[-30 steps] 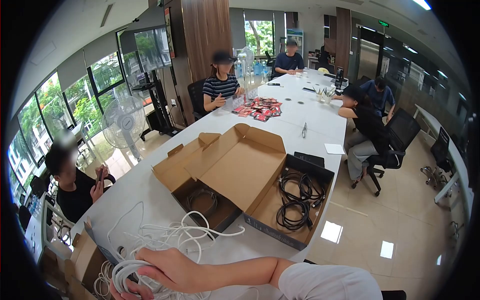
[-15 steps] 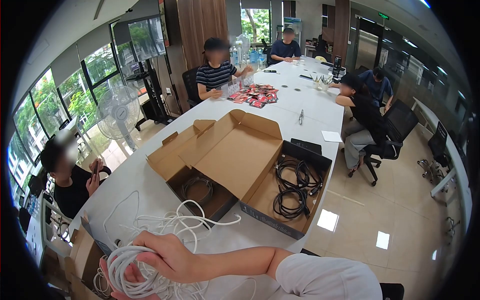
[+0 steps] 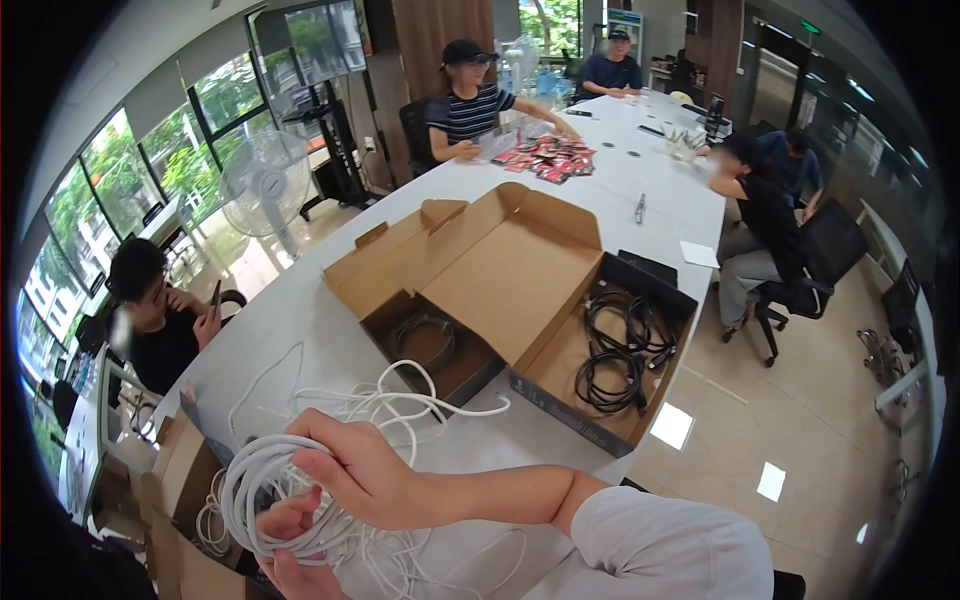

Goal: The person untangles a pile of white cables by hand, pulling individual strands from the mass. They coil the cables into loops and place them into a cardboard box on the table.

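Observation:
A coil of white cable (image 3: 243, 492) is held between both hands at the lower left. My right hand (image 3: 362, 470) grips the top of the loops, its fingers wrapped round them. Below it, my left hand (image 3: 298, 560) has its fingers inside the coil, curled against the strands; only part of it shows. Loose white cables (image 3: 440, 400) lie tangled on the white table behind and beneath the coil.
Beyond the cables are an open box with black cables (image 3: 612, 385) and a box with a grey coil (image 3: 422, 342). Another cardboard box (image 3: 185, 470) is at the left. Several people sit round the table; one touches a pile of red packets (image 3: 548, 155).
The view has shifted, and the coil now shows more upright, with its loops facing me. The person by the red packets has stretched an arm over the pile.

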A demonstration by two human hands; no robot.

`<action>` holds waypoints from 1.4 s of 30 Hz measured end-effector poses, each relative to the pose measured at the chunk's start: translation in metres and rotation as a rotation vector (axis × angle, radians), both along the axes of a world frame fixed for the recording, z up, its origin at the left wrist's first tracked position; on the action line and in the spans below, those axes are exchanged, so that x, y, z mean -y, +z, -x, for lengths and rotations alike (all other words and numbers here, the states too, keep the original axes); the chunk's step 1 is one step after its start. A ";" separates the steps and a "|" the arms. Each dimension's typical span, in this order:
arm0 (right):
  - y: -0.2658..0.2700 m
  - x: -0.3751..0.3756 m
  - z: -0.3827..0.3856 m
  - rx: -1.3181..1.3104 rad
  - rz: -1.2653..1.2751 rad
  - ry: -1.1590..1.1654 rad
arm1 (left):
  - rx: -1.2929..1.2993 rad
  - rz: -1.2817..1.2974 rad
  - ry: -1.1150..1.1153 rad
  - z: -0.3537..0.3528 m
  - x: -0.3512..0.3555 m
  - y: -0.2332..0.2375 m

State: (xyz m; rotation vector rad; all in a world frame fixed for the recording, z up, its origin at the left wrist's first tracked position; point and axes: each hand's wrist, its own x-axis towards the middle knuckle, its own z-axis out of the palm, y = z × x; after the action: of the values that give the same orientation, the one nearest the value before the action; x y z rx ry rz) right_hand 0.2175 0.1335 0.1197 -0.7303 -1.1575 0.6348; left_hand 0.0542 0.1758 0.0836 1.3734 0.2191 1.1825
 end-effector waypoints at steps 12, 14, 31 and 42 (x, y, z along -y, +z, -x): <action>0.001 -0.006 -0.005 0.132 -0.005 0.008 | 0.140 0.067 -0.257 0.002 0.005 0.012; -0.001 -0.009 -0.003 0.132 -0.010 0.053 | 0.231 0.031 -0.468 0.001 -0.003 0.008; -0.009 0.000 0.015 0.478 -0.142 0.001 | 0.575 0.126 0.324 0.018 0.005 0.035; -0.049 -0.040 0.045 0.085 0.420 0.807 | 0.774 0.199 0.352 0.016 0.021 0.049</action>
State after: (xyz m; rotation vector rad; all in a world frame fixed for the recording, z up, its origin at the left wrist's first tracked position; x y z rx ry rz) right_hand 0.1721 0.1735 0.0707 -0.6228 -1.4134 1.5691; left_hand 0.0383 0.1550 0.1329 0.6420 0.0178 1.8451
